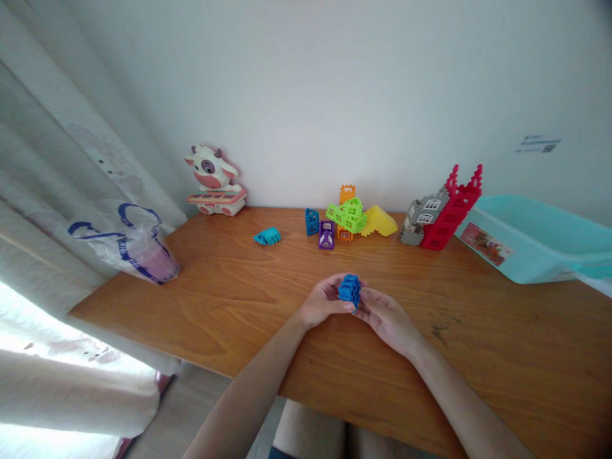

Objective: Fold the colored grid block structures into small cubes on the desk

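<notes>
Between my hands, just above the wooden table, is a small blue block piece with openwork faces. My left hand closes around its left side, thumb along the lower front. The fingers of my right hand press against its right side. My fingers hide part of the blue piece. Beyond my hands stand a purple toy car, a dark blue block piece and a lime green block build.
Farther left lie a turquoise piece, a cow toy keyboard and a bagged pink drink. Toward the right are a yellow piece, orange pieces, a red and grey castle build and a mint plastic bin.
</notes>
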